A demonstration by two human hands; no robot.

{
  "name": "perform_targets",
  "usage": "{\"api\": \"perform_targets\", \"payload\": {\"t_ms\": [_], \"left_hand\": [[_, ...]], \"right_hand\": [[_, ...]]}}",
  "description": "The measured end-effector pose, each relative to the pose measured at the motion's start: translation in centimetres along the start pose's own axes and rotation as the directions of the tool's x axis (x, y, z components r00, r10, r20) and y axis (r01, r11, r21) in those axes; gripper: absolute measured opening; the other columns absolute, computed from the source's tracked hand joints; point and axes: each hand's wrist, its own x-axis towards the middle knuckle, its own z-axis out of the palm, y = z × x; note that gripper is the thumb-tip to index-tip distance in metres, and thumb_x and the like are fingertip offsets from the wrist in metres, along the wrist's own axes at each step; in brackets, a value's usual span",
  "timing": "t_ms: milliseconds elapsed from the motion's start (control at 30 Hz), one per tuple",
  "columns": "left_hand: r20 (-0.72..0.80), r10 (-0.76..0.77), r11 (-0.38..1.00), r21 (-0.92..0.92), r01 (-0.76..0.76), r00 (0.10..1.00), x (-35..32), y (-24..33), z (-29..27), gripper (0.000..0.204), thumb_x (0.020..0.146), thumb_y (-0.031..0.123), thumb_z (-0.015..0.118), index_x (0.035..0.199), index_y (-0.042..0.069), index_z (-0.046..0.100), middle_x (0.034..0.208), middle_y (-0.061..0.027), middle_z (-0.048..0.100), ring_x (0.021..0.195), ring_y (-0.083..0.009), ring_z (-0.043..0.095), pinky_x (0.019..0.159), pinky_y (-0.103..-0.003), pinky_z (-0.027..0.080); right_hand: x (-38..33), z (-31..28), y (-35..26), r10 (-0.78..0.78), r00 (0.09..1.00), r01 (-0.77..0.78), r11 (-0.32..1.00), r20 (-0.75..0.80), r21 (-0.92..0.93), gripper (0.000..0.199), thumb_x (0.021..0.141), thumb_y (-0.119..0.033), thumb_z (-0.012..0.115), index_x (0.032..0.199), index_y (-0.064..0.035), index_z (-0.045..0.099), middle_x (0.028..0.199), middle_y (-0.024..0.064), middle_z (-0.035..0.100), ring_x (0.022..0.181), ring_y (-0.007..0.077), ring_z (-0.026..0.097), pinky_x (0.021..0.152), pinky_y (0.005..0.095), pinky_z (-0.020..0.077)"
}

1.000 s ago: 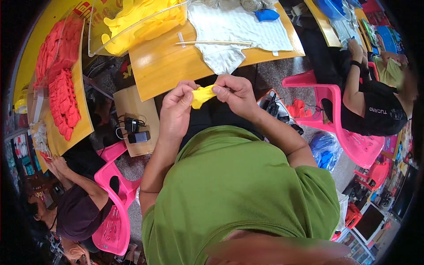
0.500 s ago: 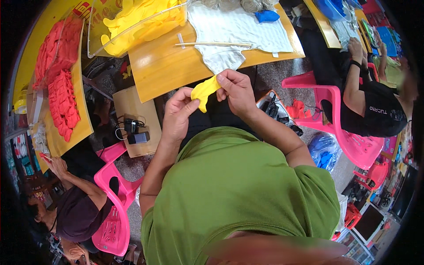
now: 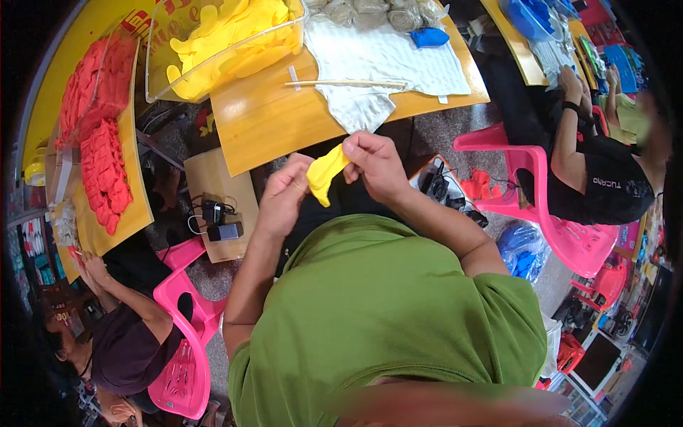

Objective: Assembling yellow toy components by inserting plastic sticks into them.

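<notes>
Glove (image 3: 326, 173): held taut between both hands, perhaps for turning.
Left hand (image 3: 284, 198): pinched at 7 o'clock.
Right hand (image 3: 375, 165): gripped at 1 o'clock.

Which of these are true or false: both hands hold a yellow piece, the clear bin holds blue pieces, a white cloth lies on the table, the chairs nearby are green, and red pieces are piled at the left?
1. Both hands hold the yellow piece: true; the left hand and right hand both grip it.
2. The clear bin holds blue pieces: false; its contents are yellow.
3. A white cloth lies on the wooden table: true.
4. The chairs nearby are green: false; the plastic chairs are pink.
5. Red pieces are piled at the left: true.
</notes>
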Motion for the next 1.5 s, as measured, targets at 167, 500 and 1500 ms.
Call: {"api": "perform_targets", "payload": {"t_ms": [167,500,1500], "left_hand": [[-0.132,0.121,0.906,-0.390,-0.164,0.984,0.8,0.9,-0.7,0.036,0.091,0.026,0.051,0.117,0.003,0.046,0.107,-0.0069,0.052,0.100,-0.0166,0.050,0.083,-0.032,0.043],[-0.421,0.054,0.849,-0.459,-0.264,0.905,3.7,-0.9,-1.1,0.008,0.087,0.012,0.057,0.089,0.004,0.060,0.089,-0.0075,0.062,0.080,-0.0153,0.058,0.075,-0.029,0.047],[-0.439,0.353,0.932,0.089,-0.351,0.826,2.7,2.0,1.3,0.022,0.081,-0.002,0.062,0.101,-0.002,0.054,0.078,-0.0032,0.056,0.065,-0.0086,0.055,0.061,-0.020,0.047]], "right_hand": [[1.0,0.8,-0.3,-0.061,0.992,0.079,0.983,-0.110,0.167,0.012,0.090,-0.010,0.053,0.085,0.0005,0.056,0.069,0.0068,0.058,0.056,0.0132,0.055,0.054,0.0257,0.0476],[1.9,0.3,0.2,0.139,0.988,-0.117,0.956,0.063,-0.270,0.010,0.087,-0.006,0.055,0.087,0.0019,0.061,0.073,0.0064,0.062,0.063,0.0110,0.059,0.058,0.0226,0.0494],[3.3,3.0,-1.8,-0.565,0.794,0.566,0.554,0.223,-0.610,0.008,0.076,0.000,0.063,0.077,0.0008,0.055,0.074,0.0080,0.053,0.064,0.0157,0.052,0.055,0.0249,0.0412]]}}
